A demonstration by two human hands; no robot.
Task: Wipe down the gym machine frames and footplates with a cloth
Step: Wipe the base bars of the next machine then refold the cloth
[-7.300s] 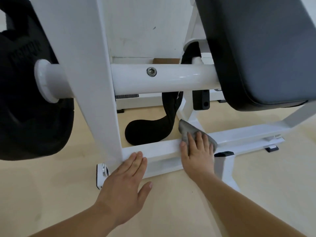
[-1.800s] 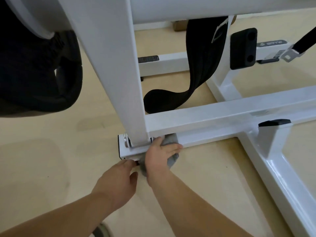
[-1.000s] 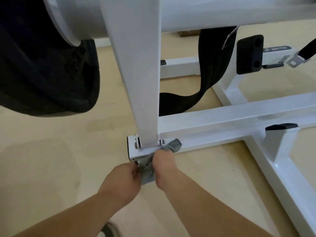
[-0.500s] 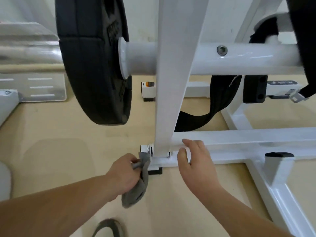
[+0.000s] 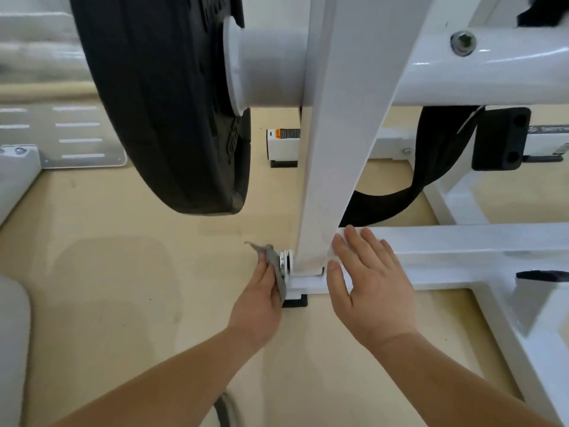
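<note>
The white machine frame has a slanted upright point(image 5: 332, 180) that meets a low base bar point(image 5: 462, 245) at a bolted pivot point(image 5: 284, 261). My left hand point(image 5: 257, 303) holds a grey cloth point(image 5: 275, 272) against the left end of that base bar, just beside the bolt. A corner of the cloth sticks up above my fingers. My right hand point(image 5: 369, 285) lies flat on the base bar with straight fingers, right of the upright's foot. It holds nothing.
A black weight plate point(image 5: 166, 103) hangs on a white sleeve above and left of my hands. A black strap point(image 5: 431, 167) loops behind the upright. A second frame bar point(image 5: 505, 334) runs toward me at right. A metal footplate point(image 5: 70, 134) lies far left on the wooden floor.
The cloth passed from my right hand to my left. My left hand has lifted it up against the bar's end. My right hand has settled flat on the base bar.
</note>
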